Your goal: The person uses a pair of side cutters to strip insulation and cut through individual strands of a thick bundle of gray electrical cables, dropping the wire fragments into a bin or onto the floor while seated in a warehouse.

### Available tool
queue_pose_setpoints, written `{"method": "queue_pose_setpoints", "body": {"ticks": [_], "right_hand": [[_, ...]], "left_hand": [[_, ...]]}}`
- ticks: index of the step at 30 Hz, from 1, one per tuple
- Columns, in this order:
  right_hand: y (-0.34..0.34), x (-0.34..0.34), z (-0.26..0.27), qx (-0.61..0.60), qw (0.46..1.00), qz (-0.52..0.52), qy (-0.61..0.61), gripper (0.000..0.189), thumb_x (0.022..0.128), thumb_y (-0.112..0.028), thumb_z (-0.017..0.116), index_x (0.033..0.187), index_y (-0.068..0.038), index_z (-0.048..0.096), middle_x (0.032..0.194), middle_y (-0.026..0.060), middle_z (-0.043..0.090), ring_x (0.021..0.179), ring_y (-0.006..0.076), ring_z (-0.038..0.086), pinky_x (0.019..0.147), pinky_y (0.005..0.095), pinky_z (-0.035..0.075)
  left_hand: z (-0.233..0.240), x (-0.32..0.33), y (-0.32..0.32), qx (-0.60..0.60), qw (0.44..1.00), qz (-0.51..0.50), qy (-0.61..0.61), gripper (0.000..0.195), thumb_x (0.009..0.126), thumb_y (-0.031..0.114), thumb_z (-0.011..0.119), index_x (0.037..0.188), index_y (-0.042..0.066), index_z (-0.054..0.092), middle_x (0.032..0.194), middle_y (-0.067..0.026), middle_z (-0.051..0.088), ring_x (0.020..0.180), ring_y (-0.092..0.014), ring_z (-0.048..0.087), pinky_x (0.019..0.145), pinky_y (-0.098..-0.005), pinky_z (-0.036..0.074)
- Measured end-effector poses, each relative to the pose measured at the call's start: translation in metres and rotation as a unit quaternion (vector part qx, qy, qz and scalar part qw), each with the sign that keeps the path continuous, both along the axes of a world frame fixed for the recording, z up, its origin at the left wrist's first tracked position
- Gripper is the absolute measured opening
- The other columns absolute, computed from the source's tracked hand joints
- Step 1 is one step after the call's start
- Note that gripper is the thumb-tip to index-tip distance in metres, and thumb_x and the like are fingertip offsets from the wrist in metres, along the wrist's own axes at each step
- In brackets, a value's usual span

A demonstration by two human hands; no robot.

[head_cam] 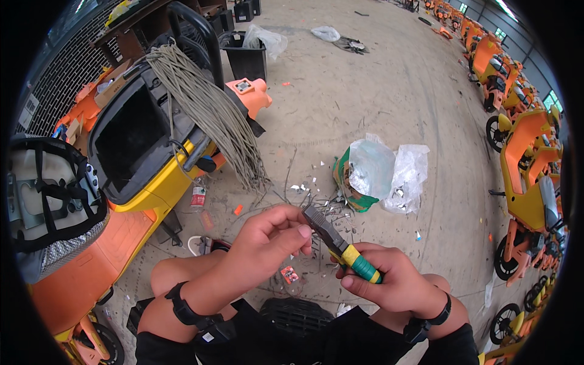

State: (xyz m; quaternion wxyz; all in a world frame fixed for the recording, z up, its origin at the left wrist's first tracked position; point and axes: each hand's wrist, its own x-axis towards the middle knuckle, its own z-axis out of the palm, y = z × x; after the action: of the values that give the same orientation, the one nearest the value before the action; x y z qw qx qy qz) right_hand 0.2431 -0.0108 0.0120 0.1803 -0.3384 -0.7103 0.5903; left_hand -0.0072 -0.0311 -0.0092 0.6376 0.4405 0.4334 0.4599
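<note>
My right hand [388, 278] is closed around the green-and-yellow handles of a pair of wire-stripping pliers [325, 229]. Its dark ridged jaws point up and to the left, toward my left hand [278, 232]. There the thumb and curled fingers sit right beside the jaw tip; whether they pinch something small is hidden. Below the hands, cut bits of cable and white scraps [335, 214] litter the concrete floor. Over a yellow scooter body to the left drapes a thick bundle of grey cables [210, 114], its ends hanging near the floor.
An open green sack [369, 171] with a silvery lining stands ahead, beside a clear plastic bag [407, 178]. A yellow-and-orange scooter [155, 191] flanks me on the left, carrying a strapped bag [54, 205]. Behind it stands a black bin [246, 59]. Parked scooters [529, 159] line the right.
</note>
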Motion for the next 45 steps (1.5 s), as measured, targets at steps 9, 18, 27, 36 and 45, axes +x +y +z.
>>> {"method": "queue_pose_setpoints", "body": {"ticks": [9, 18, 27, 36, 45], "right_hand": [[-0.002, -0.003, 0.002, 0.022, 0.999, -0.035, -0.022, 0.017, 0.089, -0.009, 0.073, 0.099, 0.004, 0.068, 0.101, 0.0105, 0.067, 0.094, 0.0194, 0.066, 0.081, 0.0315, 0.052], [-0.002, 0.001, -0.004, 0.033, 0.999, -0.015, -0.01, 0.021, 0.088, -0.016, 0.076, 0.093, 0.003, 0.067, 0.118, 0.018, 0.065, 0.094, 0.0267, 0.067, 0.081, 0.0345, 0.054], [-0.004, -0.003, 0.001, -0.032, 0.999, -0.013, -0.006, 0.015, 0.088, -0.01, 0.074, 0.094, 0.003, 0.068, 0.108, 0.0124, 0.068, 0.104, 0.0233, 0.064, 0.089, 0.0344, 0.051], [-0.003, -0.001, -0.009, -0.014, 1.0, -0.01, 0.001, 0.024, 0.088, -0.018, 0.076, 0.099, 0.002, 0.069, 0.119, 0.0171, 0.064, 0.097, 0.026, 0.067, 0.084, 0.0338, 0.053], [0.001, 0.0, 0.007, 0.001, 0.999, -0.002, -0.039, 0.015, 0.084, -0.006, 0.076, 0.093, 0.003, 0.07, 0.116, 0.0137, 0.067, 0.105, 0.023, 0.065, 0.087, 0.0327, 0.052]], "left_hand": [[0.003, 0.002, -0.002, -0.029, 0.999, 0.0, -0.039, 0.012, 0.098, 0.01, 0.056, 0.101, -0.002, 0.058, 0.079, -0.0051, 0.059, 0.076, -0.013, 0.058, 0.07, -0.0282, 0.048], [0.008, -0.001, -0.003, -0.075, 0.994, -0.014, -0.077, 0.011, 0.097, 0.01, 0.057, 0.096, -0.001, 0.058, 0.07, -0.0017, 0.05, 0.058, -0.011, 0.051, 0.056, -0.0247, 0.039], [0.009, 0.0, -0.004, -0.092, 0.987, 0.038, -0.124, 0.01, 0.097, 0.009, 0.057, 0.093, 0.0, 0.057, 0.069, -0.0008, 0.046, 0.057, -0.011, 0.049, 0.055, -0.0246, 0.038], [0.008, 0.003, -0.004, -0.1, 0.99, 0.018, -0.097, 0.009, 0.097, 0.008, 0.056, 0.094, 0.0, 0.057, 0.07, -0.0005, 0.047, 0.058, -0.011, 0.049, 0.056, -0.0248, 0.038], [0.011, -0.002, -0.005, -0.063, 0.993, 0.053, -0.082, 0.009, 0.096, 0.009, 0.056, 0.093, 0.001, 0.056, 0.069, -0.0003, 0.048, 0.058, -0.009, 0.048, 0.056, -0.0236, 0.037]]}}
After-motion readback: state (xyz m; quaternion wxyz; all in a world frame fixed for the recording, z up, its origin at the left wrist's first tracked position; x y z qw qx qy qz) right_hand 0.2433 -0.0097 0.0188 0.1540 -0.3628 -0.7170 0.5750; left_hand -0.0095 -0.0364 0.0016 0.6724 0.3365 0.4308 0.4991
